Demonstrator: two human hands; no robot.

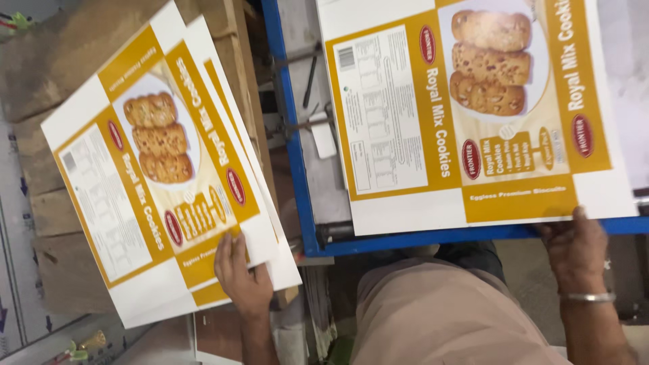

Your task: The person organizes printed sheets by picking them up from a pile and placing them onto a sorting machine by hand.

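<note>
At seven o'clock, your left hand pinches the top printed sheet; at four, your right hand grips the tabletop sheet. Lift only one.

A printed carton sheet lies on the blue-edged table.

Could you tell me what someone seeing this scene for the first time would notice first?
Two large flat printed cardboard sheets in yellow and white, each picturing biscuits. The left hand holds the corner of the sheet at left, which lies on a small stack over wooden boards. The right hand, with a metal bangle on its wrist, presses the near edge of the sheet at right, which rests on a blue-edged machine table.
</note>
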